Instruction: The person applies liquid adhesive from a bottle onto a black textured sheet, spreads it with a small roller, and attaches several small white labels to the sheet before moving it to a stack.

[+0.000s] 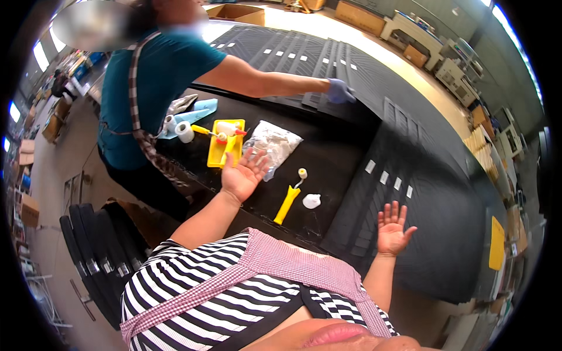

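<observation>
My left hand point(241, 179) is raised with its palm showing and its fingers spread, and it holds nothing. Just beyond its fingertips are a yellow tray point(212, 153) with small rollers in it and a crumpled clear plastic bag point(280, 144). My right hand point(392, 233) is held up in the same way, bare and with its fingers apart, over dark ribbed panels point(436, 193). Between my hands, a small paint roller point(285, 206) with a yellow handle lies on the black tabletop point(333, 158). Beside it sits a white lump point(312, 201).
A co-worker point(146, 82) in a teal shirt stands at the left, a gloved hand point(339, 91) reaching over stacked dark panels point(281, 52). White rolls point(184, 132) lie near them. Black curved parts point(96, 257) stand at my left. A yellow card point(496, 243) is at the right edge.
</observation>
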`<control>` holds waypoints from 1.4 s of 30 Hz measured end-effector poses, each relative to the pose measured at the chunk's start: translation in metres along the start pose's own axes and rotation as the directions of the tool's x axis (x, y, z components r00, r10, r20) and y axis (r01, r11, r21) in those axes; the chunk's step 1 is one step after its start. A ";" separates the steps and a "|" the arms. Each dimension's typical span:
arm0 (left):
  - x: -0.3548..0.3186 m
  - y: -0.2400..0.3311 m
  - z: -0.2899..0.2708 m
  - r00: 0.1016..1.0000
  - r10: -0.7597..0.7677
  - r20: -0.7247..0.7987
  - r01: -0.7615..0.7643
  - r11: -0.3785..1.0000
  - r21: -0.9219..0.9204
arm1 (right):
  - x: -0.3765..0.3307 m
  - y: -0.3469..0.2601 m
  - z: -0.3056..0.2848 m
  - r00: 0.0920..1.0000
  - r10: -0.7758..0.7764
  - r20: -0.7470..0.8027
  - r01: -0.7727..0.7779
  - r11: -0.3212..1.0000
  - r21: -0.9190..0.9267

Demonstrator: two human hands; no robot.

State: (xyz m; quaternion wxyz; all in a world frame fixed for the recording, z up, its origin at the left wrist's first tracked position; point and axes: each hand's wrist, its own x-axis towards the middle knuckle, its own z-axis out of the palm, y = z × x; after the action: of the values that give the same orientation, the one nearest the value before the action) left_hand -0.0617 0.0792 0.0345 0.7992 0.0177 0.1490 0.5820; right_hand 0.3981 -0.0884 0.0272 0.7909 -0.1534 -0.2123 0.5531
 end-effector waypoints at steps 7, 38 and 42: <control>0.001 0.001 0.034 0.995 0.096 0.017 -0.097 0.995 0.029 | -0.064 -0.104 -0.056 0.843 -0.358 -0.402 0.386 0.922 -0.010; -0.170 -0.384 -0.040 0.895 -0.334 -0.295 0.387 0.910 0.145 | -0.200 -0.350 -0.178 0.507 -0.016 -0.862 -0.104 0.991 -0.079; -0.188 -0.410 0.033 0.963 -0.265 -0.041 0.261 0.892 0.370 | -0.191 -0.374 -0.144 0.629 -0.030 -0.777 -0.063 0.994 -0.090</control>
State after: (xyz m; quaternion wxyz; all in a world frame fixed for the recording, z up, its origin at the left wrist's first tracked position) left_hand 0.2741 -0.2239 0.0242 0.8533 0.1518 0.2533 0.4297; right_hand 0.7164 -0.3970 0.0501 0.7906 -0.4212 0.1210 0.4277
